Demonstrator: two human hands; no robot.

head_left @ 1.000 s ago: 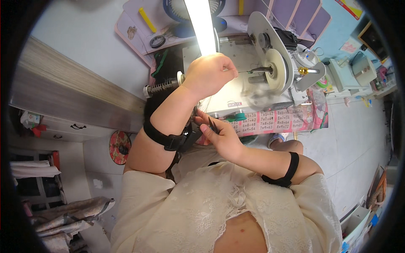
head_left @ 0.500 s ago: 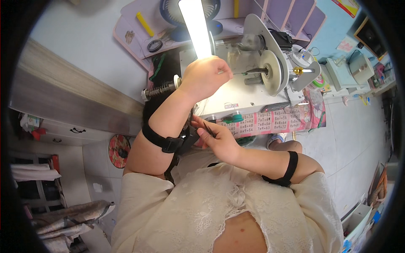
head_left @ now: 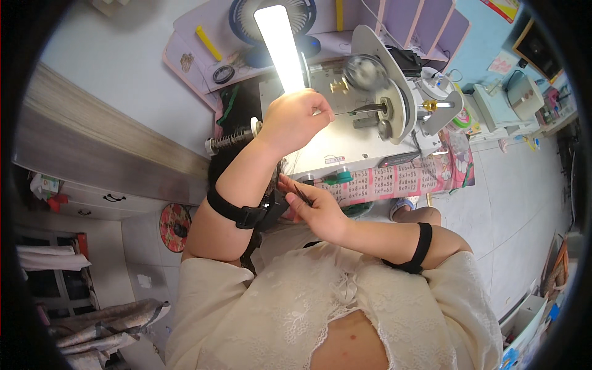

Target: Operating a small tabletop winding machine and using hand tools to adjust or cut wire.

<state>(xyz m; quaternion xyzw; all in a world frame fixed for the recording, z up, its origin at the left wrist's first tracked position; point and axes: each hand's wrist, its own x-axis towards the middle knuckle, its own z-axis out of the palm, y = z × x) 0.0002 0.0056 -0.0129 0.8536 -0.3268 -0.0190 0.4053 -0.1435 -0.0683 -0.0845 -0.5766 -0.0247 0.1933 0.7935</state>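
Over the white tabletop machine (head_left: 345, 145), my left hand (head_left: 299, 120) is closed in a pinch. A thin strand runs from its fingertips to the dark slender piece (head_left: 370, 108) that sticks out of the machine's hub (head_left: 386, 109). Lower down, in front of the machine, my right hand (head_left: 319, 213) is closed around a dark, slim pointed tool (head_left: 303, 196); its exact kind does not show. A round spool-like part (head_left: 365, 73) beside the machine's upright plate is smeared by motion.
A bright lamp (head_left: 280, 46) stands just behind my left hand, with a blue fan (head_left: 271, 18) at the back. Left of the machine is a spring-loaded rod (head_left: 229, 143). A pink printed sheet (head_left: 394, 179) hangs along the table's front edge. A purple shelf (head_left: 407, 28) rises behind.
The machine's rotating parts have turned: the blurred spool-like part shows now at the upper side, where a pale disc stood lower before. My hands keep almost the same pose; the view has shifted slightly.
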